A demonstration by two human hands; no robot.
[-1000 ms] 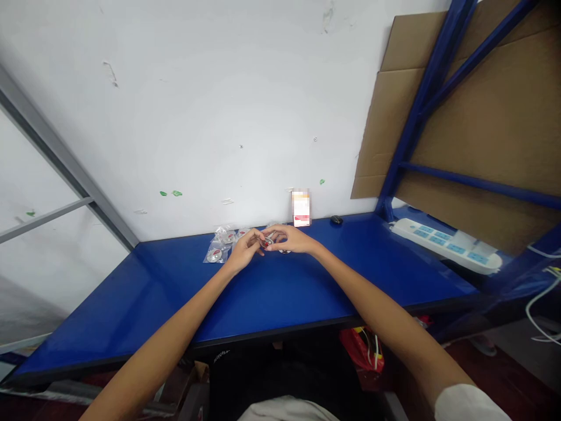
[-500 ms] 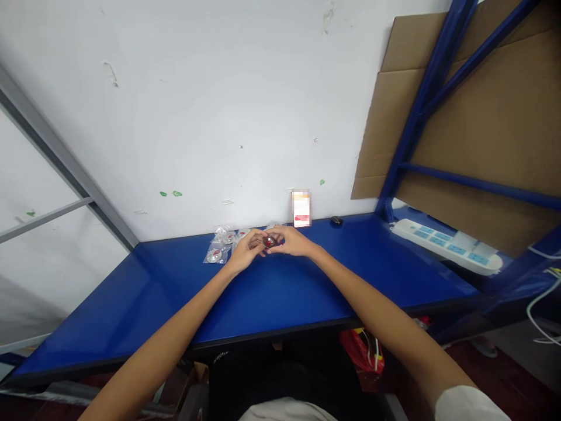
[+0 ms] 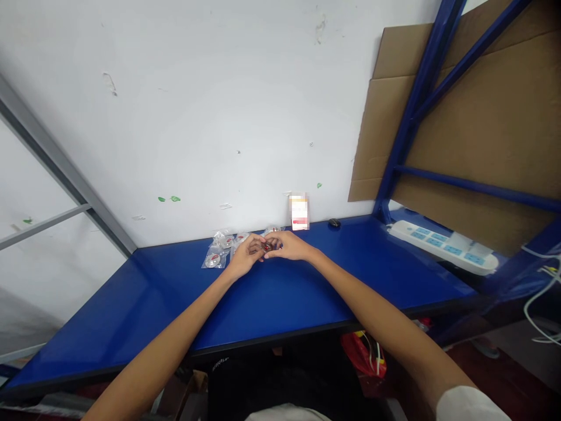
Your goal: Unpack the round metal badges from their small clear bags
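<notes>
Disc point(image 3: 266, 248), one: gripped by left hand point(image 3: 245, 255) and right hand point(image 3: 289, 245), near twelve-o'clock edge of table point(image 3: 272, 298); bagged discs point(image 3: 213, 260) at its nine o'clock. Hazard, I judge: slack pinch could drop it.

1. Fairly bright, even light; wall point(image 3: 197, 117) pale grey-white, soft shadow low at left.
2. Light seems to fall from above: table point(image 3: 284, 301) top lit, area underneath near black, detail lost.
3. Table has faint sheen, darker reflection toward left end.
4. Bags point(image 3: 214, 261): small glints on plastic.
5. Screen point(image 3: 299, 211): very bright, pixelated, unreadable.
6. Cardboard point(image 3: 473, 128): dimmer, fades to black at top right corner.
7. Wide-angle stretch: forearms point(image 3: 372, 301) widen toward bottom, blue post point(image 3: 412, 117) leans.
8. Hands point(image 3: 244, 255) slightly soft; disc point(image 3: 266, 247) dark, markings unclear.
</notes>
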